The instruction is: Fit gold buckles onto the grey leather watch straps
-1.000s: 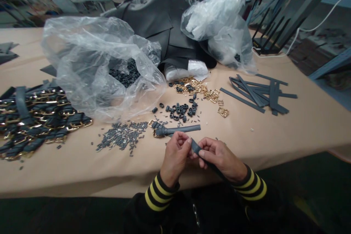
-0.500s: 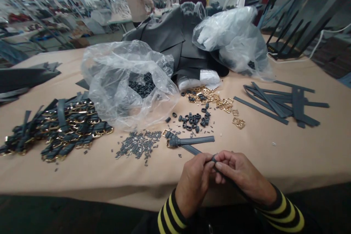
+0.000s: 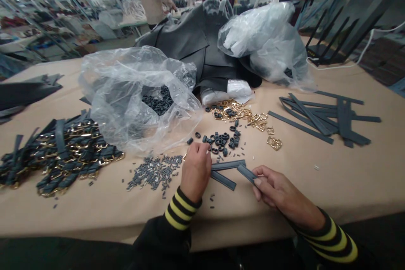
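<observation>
Right hand [image 3: 278, 190]: a dark strap [image 3: 247, 173] is being pinched at its near end between thumb and fingertips, lower centre of the frame.
Strap axis: it is being held slanting up and to the left, toward the other hand.
Left hand [image 3: 196, 168]: it is being curled, knuckles up, over the strap pieces [image 3: 226, 164] on the table [image 3: 348, 168]; its grip cannot be told.
Nearer hand: the small dark loops [image 3: 221, 139], just above, are being approached more closely by the left.

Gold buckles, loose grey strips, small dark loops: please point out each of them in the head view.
gold buckles [image 3: 245, 114], head view, middle of the heap.
loose grey strips [image 3: 319, 120], head view, where the strips cross.
small dark loops [image 3: 221, 140], head view, centre of the cluster beyond the left hand [image 3: 196, 168].
</observation>
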Demonstrator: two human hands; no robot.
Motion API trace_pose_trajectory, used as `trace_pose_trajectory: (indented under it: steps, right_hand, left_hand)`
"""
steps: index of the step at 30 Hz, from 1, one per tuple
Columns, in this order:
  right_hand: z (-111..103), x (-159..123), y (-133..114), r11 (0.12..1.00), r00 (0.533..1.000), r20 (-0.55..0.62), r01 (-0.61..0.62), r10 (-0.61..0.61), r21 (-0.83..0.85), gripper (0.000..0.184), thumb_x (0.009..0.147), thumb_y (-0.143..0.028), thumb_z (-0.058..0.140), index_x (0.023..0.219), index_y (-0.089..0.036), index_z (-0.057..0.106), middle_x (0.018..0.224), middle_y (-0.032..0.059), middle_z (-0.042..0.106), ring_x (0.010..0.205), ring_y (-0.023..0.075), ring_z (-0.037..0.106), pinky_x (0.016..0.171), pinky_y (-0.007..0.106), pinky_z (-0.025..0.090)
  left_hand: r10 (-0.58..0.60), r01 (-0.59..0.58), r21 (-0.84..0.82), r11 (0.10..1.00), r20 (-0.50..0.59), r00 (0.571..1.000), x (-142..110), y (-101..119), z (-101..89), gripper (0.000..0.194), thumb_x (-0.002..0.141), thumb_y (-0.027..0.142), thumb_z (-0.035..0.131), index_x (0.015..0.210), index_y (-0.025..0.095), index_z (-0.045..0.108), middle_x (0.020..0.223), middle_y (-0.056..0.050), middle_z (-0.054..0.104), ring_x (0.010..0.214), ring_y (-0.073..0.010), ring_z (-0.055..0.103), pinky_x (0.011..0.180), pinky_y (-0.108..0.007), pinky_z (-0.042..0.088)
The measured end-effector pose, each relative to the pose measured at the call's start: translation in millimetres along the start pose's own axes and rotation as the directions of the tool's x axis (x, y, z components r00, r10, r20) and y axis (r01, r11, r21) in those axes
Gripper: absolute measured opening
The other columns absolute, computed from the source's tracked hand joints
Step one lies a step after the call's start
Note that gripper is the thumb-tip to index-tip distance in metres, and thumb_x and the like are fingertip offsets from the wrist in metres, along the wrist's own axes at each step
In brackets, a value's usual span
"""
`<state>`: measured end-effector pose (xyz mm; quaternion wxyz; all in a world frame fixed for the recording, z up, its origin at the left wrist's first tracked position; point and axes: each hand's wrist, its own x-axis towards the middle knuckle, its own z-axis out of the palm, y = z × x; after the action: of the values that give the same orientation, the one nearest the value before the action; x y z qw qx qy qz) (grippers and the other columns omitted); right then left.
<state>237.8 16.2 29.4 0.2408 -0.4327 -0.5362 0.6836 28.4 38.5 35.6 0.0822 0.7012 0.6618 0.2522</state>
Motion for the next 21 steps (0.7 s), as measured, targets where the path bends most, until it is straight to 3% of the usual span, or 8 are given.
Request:
trace_pose_trajectory:
  steps: [3, 6, 12, 15, 21]
  right_hand:
    - [-1, 3, 5, 0.999, 1.000, 0.006, -0.008, 0.008, -0.033, 0.027, 0.087, -0.042, 0.042, 0.084, -0.017, 0.047, 0.054, -0.0059, 0.045, 0.040, 0.0053, 0.031, 0.037, 0.018, 0.024]
    - [-1, 5, 7, 1.000, 1.000, 0.005, -0.003, 0.003, -0.031, 0.028, 0.087, -0.043, 0.042, 0.081, -0.016, 0.048, 0.053, -0.0060, 0.044, 0.040, 0.0046, 0.031, 0.037, 0.018, 0.023]
    - [2, 8, 2, 1.000, 1.000, 0.015, 0.012, -0.012, 0.010, 0.028, 0.086, -0.041, 0.044, 0.075, -0.015, 0.047, 0.059, -0.0028, 0.053, 0.042, 0.0047, 0.041, 0.042, 0.018, 0.033]
    - [5, 10, -2, 0.999, 0.999, 0.021, 0.038, -0.039, 0.033, 0.026, 0.086, -0.039, 0.044, 0.075, -0.015, 0.047, 0.061, -0.0017, 0.055, 0.044, 0.0055, 0.045, 0.046, 0.019, 0.037]
    - [10, 9, -2, 0.998, 0.998, 0.009, 0.062, -0.062, -0.001, 0.024, 0.087, -0.036, 0.043, 0.075, -0.015, 0.047, 0.062, -0.0011, 0.056, 0.042, 0.0049, 0.042, 0.044, 0.019, 0.036]
  left_hand:
    - [-0.091, 0.076, 0.108, 0.991, 0.147, 0.985, 26, -12, 6.8, 0.013, 0.081, 0.020, 0.042, 0.078, 0.017, 0.054, 0.076, -0.007, 0.054, 0.072, -0.0214, 0.052, 0.067, -0.032, 0.040]
    - [-0.126, 0.106, 0.106, 0.989, 0.208, 0.970, 41, -19, 12.4, 0.010, 0.078, 0.019, 0.045, 0.071, 0.018, 0.052, 0.064, -0.004, 0.053, 0.066, -0.0208, 0.053, 0.062, -0.030, 0.037]
    - [-0.100, 0.104, 0.000, 0.995, 0.296, 0.950, 50, -27, 12.2, 0.006, 0.073, 0.016, 0.049, 0.077, 0.018, 0.053, 0.065, -0.003, 0.056, 0.062, -0.0183, 0.053, 0.058, -0.027, 0.036]
    - [-0.060, 0.087, -0.060, 0.994, 0.349, 0.935, 51, -29, 10.7, 0.004, 0.070, 0.014, 0.052, 0.069, 0.018, 0.053, 0.062, -0.001, 0.055, 0.060, -0.0168, 0.051, 0.057, -0.026, 0.035]
    - [0.016, 0.058, -0.193, 0.979, 0.359, 0.933, 49, -24, 5.4, 0.008, 0.066, 0.012, 0.055, 0.063, 0.018, 0.052, 0.062, 0.001, 0.054, 0.062, -0.0146, 0.050, 0.060, -0.026, 0.036]
